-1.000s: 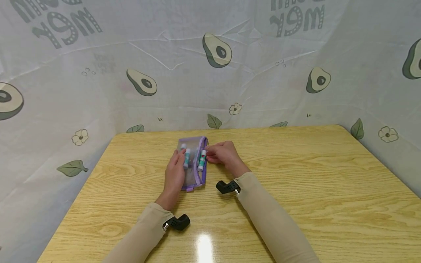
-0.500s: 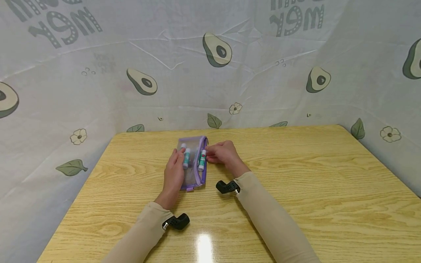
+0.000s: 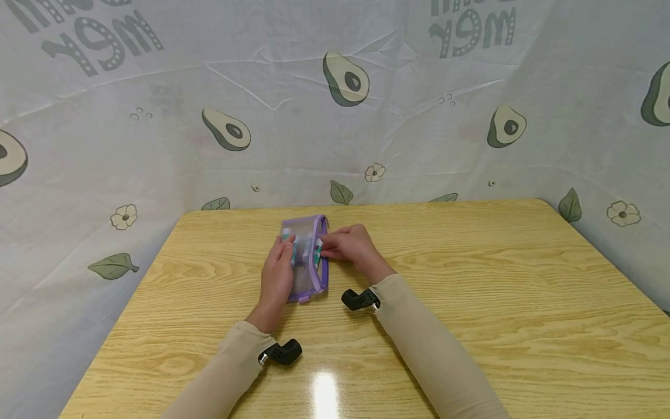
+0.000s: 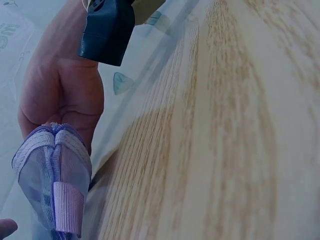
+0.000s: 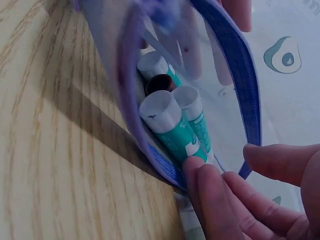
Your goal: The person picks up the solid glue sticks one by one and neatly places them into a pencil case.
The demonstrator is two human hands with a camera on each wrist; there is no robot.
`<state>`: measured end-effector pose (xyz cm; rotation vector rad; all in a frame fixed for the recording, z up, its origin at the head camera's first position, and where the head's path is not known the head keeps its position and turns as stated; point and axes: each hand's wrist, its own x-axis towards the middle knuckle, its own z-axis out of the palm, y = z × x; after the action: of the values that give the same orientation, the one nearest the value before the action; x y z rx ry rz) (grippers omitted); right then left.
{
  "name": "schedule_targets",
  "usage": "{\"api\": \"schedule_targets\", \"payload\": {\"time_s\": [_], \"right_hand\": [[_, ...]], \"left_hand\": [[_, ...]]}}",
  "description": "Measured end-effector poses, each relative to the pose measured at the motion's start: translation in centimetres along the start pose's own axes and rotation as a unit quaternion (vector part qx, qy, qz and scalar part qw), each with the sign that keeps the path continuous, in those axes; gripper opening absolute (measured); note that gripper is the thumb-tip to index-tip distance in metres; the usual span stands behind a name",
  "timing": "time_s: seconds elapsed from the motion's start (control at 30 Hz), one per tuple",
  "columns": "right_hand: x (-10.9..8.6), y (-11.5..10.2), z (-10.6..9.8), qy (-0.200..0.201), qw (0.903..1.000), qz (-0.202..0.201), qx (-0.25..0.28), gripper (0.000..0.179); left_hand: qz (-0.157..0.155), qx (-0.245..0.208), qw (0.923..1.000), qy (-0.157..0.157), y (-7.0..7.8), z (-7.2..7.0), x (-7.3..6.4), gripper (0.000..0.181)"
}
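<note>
My left hand (image 3: pixel 277 273) grips a see-through mesh zip pouch (image 3: pixel 302 285) with purple edging, thumb on the near face and fingers behind it. In the right wrist view its purple-edged mouth (image 5: pixel 245 95) gapes open. Several green glue sticks with whitish caps lie inside, one glue stick (image 5: pixel 197 117) beside another. A dark round end (image 5: pixel 160 84) shows among them. My right hand (image 3: pixel 358 247) is at the mouth, its fingertips holding the lower part of the nearest glue stick (image 5: pixel 170 125). In the left wrist view only the pouch's end and its tab (image 4: pixel 67 207) show.
The wood-grain table (image 3: pixel 471 291) runs under both arms. Behind it hangs a pale cloth (image 3: pixel 293 157) printed with avocados and leaves. Black wrist devices, such as the left one (image 3: pixel 282 352), stick out from both sleeves.
The right hand has moved slightly left, and the glue stick at its fingertips has gone deeper into the pouch mouth. The pouch has tilted slightly, and the glue sticks inside have shifted.
</note>
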<state>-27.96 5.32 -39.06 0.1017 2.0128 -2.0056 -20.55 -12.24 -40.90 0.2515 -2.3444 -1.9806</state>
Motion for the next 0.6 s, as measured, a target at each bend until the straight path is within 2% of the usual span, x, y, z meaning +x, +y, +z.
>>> {"api": "schedule_targets", "payload": {"time_s": [0.3,0.6], "right_hand": [[-0.06,-0.15,0.11,-0.013,0.9997,0.004,-0.02,0.026],[0.22,-0.08,-0.44,0.012,0.9985,-0.004,-0.053,0.026]], "left_hand": [[0.01,0.001,1.0,0.001,-0.16,0.03,-0.03,0.052],[0.004,0.001,0.9999,0.01,-0.04,0.07,0.12,0.052]]}}
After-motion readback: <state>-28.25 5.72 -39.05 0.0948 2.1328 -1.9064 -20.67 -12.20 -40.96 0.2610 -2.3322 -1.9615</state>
